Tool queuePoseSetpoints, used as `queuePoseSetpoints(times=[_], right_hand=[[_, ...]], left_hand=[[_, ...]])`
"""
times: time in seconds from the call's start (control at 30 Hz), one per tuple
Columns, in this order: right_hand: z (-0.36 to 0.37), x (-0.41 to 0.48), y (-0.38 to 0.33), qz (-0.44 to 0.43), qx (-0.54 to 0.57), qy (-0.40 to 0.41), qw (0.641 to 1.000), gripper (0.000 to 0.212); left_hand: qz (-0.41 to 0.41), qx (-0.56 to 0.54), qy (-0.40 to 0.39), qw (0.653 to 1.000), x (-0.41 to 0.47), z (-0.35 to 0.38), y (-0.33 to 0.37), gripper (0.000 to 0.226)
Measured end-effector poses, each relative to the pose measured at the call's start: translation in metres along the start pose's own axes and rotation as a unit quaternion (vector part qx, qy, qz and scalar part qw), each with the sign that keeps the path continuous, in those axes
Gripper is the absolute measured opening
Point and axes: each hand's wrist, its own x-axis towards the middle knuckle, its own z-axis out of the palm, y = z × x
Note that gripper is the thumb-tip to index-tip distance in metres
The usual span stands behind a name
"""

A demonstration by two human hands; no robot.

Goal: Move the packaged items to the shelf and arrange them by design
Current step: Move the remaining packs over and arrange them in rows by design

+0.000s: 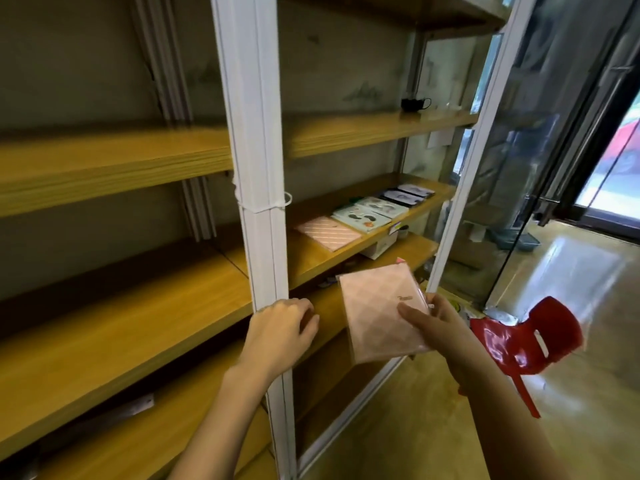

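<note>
The shelf boards (pixel 104 161) are wood — yellow-brown and smooth, with thin grain lines and a soft shine. The post (pixel 256 168) is white and matt, and looks like painted metal. The wall (pixel 69 64) is grey, dull and blotchy. The pink pack (pixel 377 313) is in clear plastic wrap that shines at the edges. The packs (pixel 367 216) on the shelf look like smooth card. The chair (pixel 540 337) is red plastic — very glossy. The floor (pixel 571 278) is smooth and shiny, almost like a mirror. The glass panel (pixel 512 188) is clear, with bright glints on it.
</note>
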Motion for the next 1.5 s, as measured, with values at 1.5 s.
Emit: queuePoseSetpoints(times=[1.5], right_hand=[[0.044,0.411,-0.043,-0.210,-0.447,-0.315,0.810,0.056]], left_hand=[[-0.407,0.173,0.093,0.892,0.212,0.066,0.021,0.036]])
